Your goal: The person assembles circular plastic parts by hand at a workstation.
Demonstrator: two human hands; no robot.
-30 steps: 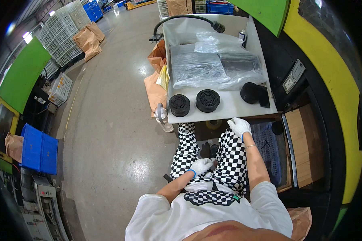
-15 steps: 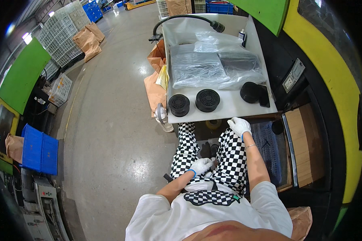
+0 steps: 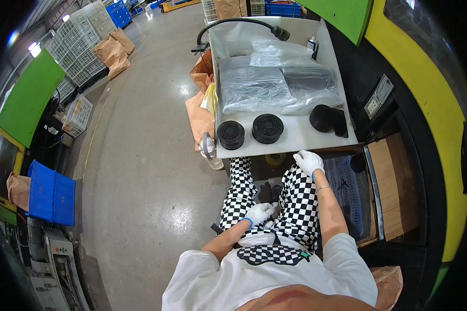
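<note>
1. Person sits at a white table (image 3: 301, 136), checkered trousers (image 3: 296, 207), white gloves on both hands.
2. Left hand (image 3: 258, 212) rests on the lap btw the thighs, fingers curled in loosely. Can't tell if it's got anything in it.
3. Right hand (image 3: 308, 161) is up at the table's near edge, just below the tabletop, fingers bent down. Whether it grips the edge or smth under it, can't tell.
4. Nearest stuff on the table: two round black ribbed parts side by side near the front edge, left one (image 3: 230, 134) & right one (image 3: 268, 128). Both apart from the hands.
5. Further right, a black round cap (image 3: 322, 117) touching a flat dark block (image 3: 340, 123).
6. Packages: clear plastic bags (image 3: 254, 88) w/ dark contents piled mid-table, more crumpled clear plastic (image 3: 277, 49) behind.
7. Small spray can (image 3: 313, 45) at the far right edge, black hose (image 3: 233, 23) arching over the far end.
8. Left of the table: brown paper sacks (image 3: 200, 111), a yellow bag (image 3: 210, 98), a clear bottle (image 3: 210, 153) hanging at the corner.
9. Blue crate (image 3: 51, 193) on the floor far left, white crates (image 3: 83, 52) stacked at the back.
10. Right side: pale switch plate (image 3: 377, 97) on the dark machine, wooden shelf (image 3: 392, 186) below.
</note>
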